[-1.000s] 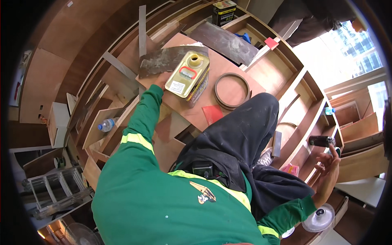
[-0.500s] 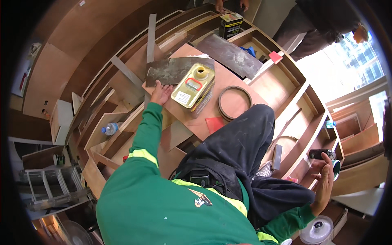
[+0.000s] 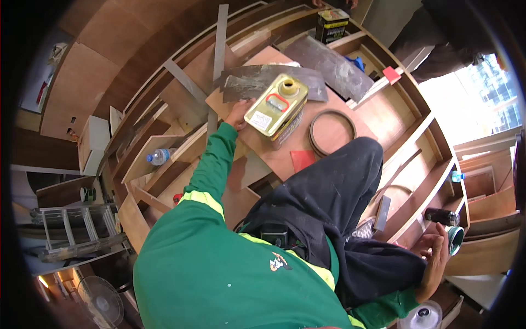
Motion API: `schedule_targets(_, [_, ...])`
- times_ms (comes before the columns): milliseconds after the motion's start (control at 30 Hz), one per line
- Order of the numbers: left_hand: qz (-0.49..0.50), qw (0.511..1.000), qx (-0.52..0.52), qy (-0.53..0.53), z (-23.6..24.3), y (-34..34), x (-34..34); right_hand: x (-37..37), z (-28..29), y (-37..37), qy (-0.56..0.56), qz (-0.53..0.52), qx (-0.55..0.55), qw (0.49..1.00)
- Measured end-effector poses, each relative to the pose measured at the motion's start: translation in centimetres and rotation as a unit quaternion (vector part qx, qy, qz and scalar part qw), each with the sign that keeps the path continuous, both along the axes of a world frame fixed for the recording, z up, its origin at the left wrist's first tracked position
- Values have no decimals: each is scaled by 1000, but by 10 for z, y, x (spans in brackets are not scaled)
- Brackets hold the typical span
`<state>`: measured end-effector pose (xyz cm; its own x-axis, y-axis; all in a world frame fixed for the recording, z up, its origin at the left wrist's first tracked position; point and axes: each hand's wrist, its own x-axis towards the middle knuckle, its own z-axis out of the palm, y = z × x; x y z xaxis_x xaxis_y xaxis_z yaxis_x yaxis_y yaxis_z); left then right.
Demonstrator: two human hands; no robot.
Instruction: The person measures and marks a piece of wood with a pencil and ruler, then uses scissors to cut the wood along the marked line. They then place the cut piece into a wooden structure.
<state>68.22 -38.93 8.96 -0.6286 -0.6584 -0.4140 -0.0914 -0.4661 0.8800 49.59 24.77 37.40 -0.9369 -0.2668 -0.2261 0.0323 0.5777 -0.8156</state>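
My left hand [image 3: 237, 115] is at the left side of a gold metal can [image 3: 276, 104] with a red handle and an open round spout. Its fingers reach toward the near edge of a dark, smeared laminate strip [image 3: 246, 82] behind the can; the can partly hides them, so their grip does not show. The can stands upright on a flat brown board [image 3: 296, 159]. Low on the right, my right hand [image 3: 435, 257] is raised by my knee, holding nothing, with its fingers apart. It is close to a green-and-white roll [image 3: 456, 240] and a black cylindrical can [image 3: 441, 216].
Around the board runs a curved wooden frame [image 3: 422, 129] with open compartments. A dark ring [image 3: 332, 133] and a red piece [image 3: 302, 160] lie beside my knee. Water bottle [image 3: 159, 157] sits at left; second adhesive can [image 3: 332, 26] stands at the far end, near another person's hands [image 3: 335, 4].
My left hand has turned and moved in close against the can's side. The dark strip has shifted right behind the can, showing more of its right end. My view has shifted slightly.
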Motion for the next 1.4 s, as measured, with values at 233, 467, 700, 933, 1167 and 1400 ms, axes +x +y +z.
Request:
schedule_targets(233, [-95,973,-87,-192,-16,-17,65,-6,-1,-13,-3,38,5,999])
schedule_targets(467, [-280,899,-197,-274,84,41,129,-27,-13,-8,12,44,72,996])
schedule_targets(700, [-435,792,-386,-186,77,171,97,-59,-35,44,-12,-6,95,995])
schedule_targets(933, [-251,726,-629,-116,34,214,1,-32,-34,5,117,-14,106,987])
schedule_targets(1167, [-311,669,-637,-224,11,227,-41,2,-16,-30,155,-9,223,962])
schedule_targets(1400, [-314,681,-647,-136,27,216,-28,14,-11,-35,212,-43,232,948])
